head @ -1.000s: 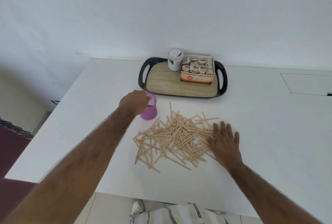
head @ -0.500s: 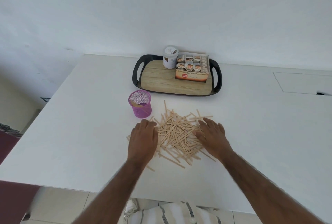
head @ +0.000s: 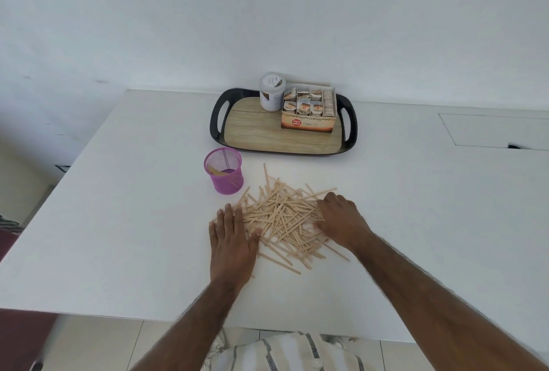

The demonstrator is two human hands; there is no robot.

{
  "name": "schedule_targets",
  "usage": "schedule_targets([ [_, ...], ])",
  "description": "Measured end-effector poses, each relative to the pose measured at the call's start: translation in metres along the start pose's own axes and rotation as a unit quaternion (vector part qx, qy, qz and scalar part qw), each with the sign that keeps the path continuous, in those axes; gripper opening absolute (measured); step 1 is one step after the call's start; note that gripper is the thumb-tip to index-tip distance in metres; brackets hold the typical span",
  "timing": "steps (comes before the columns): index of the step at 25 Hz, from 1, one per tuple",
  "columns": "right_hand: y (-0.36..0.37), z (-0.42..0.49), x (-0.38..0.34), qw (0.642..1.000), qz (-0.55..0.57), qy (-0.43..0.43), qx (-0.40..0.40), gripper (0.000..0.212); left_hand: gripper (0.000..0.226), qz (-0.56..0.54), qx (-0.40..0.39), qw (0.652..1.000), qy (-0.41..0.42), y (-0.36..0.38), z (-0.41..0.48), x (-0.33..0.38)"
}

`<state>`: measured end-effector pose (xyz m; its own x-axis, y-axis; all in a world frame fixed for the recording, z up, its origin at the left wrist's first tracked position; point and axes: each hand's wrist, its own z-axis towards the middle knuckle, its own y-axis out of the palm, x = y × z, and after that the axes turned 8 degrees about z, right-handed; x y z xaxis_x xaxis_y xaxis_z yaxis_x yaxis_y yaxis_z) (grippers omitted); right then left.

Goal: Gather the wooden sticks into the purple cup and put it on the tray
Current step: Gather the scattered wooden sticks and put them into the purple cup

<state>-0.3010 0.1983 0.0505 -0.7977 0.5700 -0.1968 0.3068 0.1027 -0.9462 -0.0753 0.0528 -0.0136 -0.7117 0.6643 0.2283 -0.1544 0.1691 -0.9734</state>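
A loose heap of thin wooden sticks [head: 282, 216] lies on the white table [head: 118, 222]. My left hand [head: 233, 240] rests flat at the heap's left edge, fingers spread, palm down. My right hand [head: 341, 220] presses on the right edge with curled fingers; whether it grips any stick is hidden. The purple mesh cup [head: 224, 170] stands upright just left of the heap's far end, with a few sticks inside. Behind it sits the black-handled tray [head: 261, 133] with a wood-look floor.
On the tray's back right stand a white jar [head: 271, 92] and an open box of sachets [head: 309, 110]. A white wall runs behind the table. The table's near edge is close to my body. A rectangular hatch [head: 493, 131] is set in the tabletop at right.
My left hand left the purple cup and came down onto the left side of the heap. Both hands have pushed the sticks into a tighter pile. The view has shifted slightly.
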Motion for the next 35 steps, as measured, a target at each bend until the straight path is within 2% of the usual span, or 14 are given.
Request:
schedule_targets([
  [3,-0.008,0.005,-0.001,1.000,0.020,0.010,-0.007,0.051,0.081,-0.009,0.000,1.000,0.006,-0.002,0.004,0.005],
  [5,-0.014,0.006,0.002,0.997,0.029,0.029,-0.058,0.063,0.080,-0.024,-0.001,1.000,0.006,-0.002,0.008,0.008],
  [7,-0.017,0.005,0.004,0.995,-0.010,0.028,-0.100,0.069,0.079,-0.018,-0.002,1.000,0.012,0.000,0.012,0.010],
  [9,-0.014,0.004,0.004,0.995,-0.042,0.008,-0.087,0.065,0.078,-0.002,-0.006,1.000,0.019,0.002,0.014,0.011],
  [12,-0.013,0.003,0.007,0.997,-0.030,-0.016,-0.071,0.057,0.076,0.004,-0.013,1.000,0.028,0.003,0.015,0.014],
  [15,-0.015,0.000,0.011,0.994,-0.029,-0.022,-0.102,0.066,0.076,0.005,-0.010,0.999,0.031,0.003,0.017,0.017],
  [20,-0.007,-0.005,0.011,0.993,-0.104,-0.050,-0.030,0.023,0.074,0.008,-0.008,0.999,0.042,0.005,0.019,0.020],
  [24,-0.006,-0.006,0.014,0.992,-0.115,-0.042,-0.005,0.019,0.073,0.006,-0.008,0.999,0.046,0.004,0.020,0.020],
  [30,-0.012,-0.008,0.019,0.994,-0.102,-0.019,0.033,0.027,0.068,0.011,-0.007,0.999,0.045,0.005,0.019,0.020],
  [35,-0.020,-0.005,0.030,0.996,-0.073,0.028,0.050,0.025,0.076,0.009,-0.012,0.999,0.045,0.005,0.020,0.019],
])
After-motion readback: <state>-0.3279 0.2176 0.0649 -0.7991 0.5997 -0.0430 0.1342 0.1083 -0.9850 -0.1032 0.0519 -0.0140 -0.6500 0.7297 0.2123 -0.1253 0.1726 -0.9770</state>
